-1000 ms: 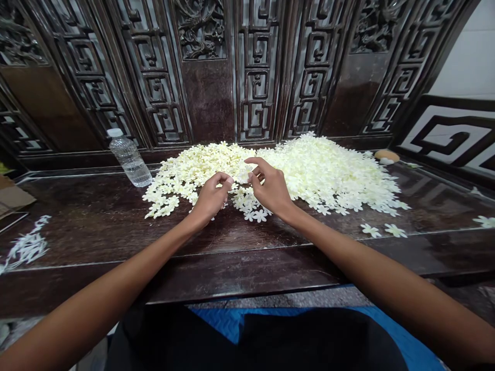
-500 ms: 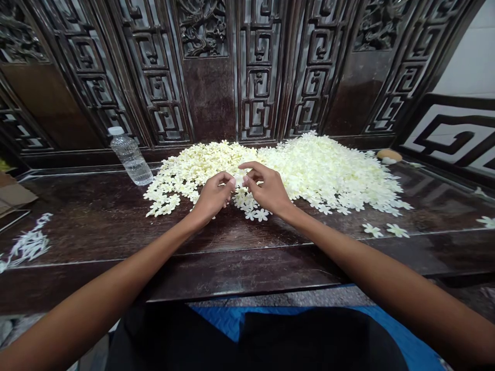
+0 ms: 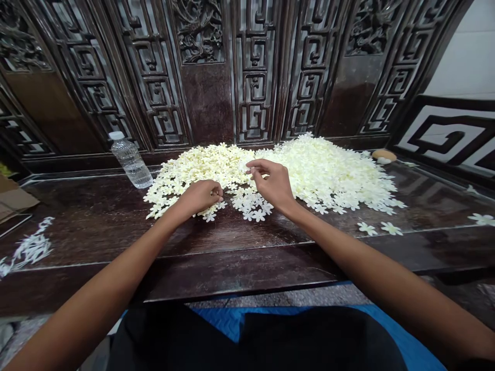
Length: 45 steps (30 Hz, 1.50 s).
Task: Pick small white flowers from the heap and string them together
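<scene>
My left hand (image 3: 201,197) is closed, its fingers curled together low over the near edge of the yellowish flower heap (image 3: 209,159). What it pinches, if anything, is too small to make out. Higher and to the right, my right hand (image 3: 274,183) pinches a pale white flower (image 3: 245,166) at its fingertips, in front of where two heaps meet. The heap of whiter flowers (image 3: 328,175) spreads to the right of that hand. Between my hands, a small cluster of white flowers (image 3: 253,205) lies on the dark wooden bench (image 3: 240,234).
A clear water bottle (image 3: 132,162) with a white cap stands at the left. White strips (image 3: 31,245) lie near the left edge beside some cardboard (image 3: 13,198). Two loose flowers (image 3: 391,228) and a tan oval object (image 3: 384,156) are at the right. A carved wooden back (image 3: 209,103) rises behind.
My hands, close together before, have moved apart. The left went down and left to the flowers' near edge; the right shifted slightly right. The small white cluster shows more fully between them.
</scene>
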Motion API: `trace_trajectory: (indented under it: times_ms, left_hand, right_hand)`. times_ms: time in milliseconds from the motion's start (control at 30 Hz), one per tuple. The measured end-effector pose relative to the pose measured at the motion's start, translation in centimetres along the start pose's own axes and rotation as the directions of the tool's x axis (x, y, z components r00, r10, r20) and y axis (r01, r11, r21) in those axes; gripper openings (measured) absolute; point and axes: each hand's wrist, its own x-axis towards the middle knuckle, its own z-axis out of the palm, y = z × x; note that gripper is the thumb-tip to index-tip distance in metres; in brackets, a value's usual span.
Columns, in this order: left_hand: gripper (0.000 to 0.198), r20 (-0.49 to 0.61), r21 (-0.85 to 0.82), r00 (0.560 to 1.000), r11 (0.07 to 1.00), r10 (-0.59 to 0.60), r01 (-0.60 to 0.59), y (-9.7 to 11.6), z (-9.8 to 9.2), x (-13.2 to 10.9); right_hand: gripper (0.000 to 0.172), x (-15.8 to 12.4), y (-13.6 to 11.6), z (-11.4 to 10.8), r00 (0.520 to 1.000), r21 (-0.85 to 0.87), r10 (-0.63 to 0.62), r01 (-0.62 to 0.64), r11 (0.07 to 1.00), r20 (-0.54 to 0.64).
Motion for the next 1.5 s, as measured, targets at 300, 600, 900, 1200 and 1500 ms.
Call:
trace_trajectory:
  times_ms: [300,600,900,1200,1500]
  left_hand:
    - [0.015,0.139,0.227,0.984,0.971,-0.113,0.079,1.7,-0.5,-0.1]
    - [0.04,-0.026,-0.479,0.998,0.877,-0.059,0.04,3.8,1.2,-0.2]
    - [0.038,0.048,-0.665,0.989,0.735,-0.14,0.136,4.0,1.7,-0.6]
    - [0.043,-0.07,-0.518,0.996,0.855,-0.063,0.018,4.5,1.3,-0.6]
    - [0.041,-0.166,-0.553,0.98,0.833,-0.112,0.002,4.0,1.6,-0.6]
  right_hand:
    - [0.015,0.0,-0.1,0.2,0.997,0.061,0.051,-0.054,0.997,0.051]
    - [0.026,-0.4,1.0,1.3,0.904,0.508,0.222,-0.393,0.766,0.365]
    - [0.022,-0.6,1.0,1.5,0.926,0.45,0.081,-0.254,0.856,0.369]
    - [0.015,-0.7,1.0,1.5,0.947,0.352,0.006,-0.125,0.928,0.321]
    - [0.02,-0.6,0.8,1.3,0.962,0.133,0.153,-0.186,0.974,0.225]
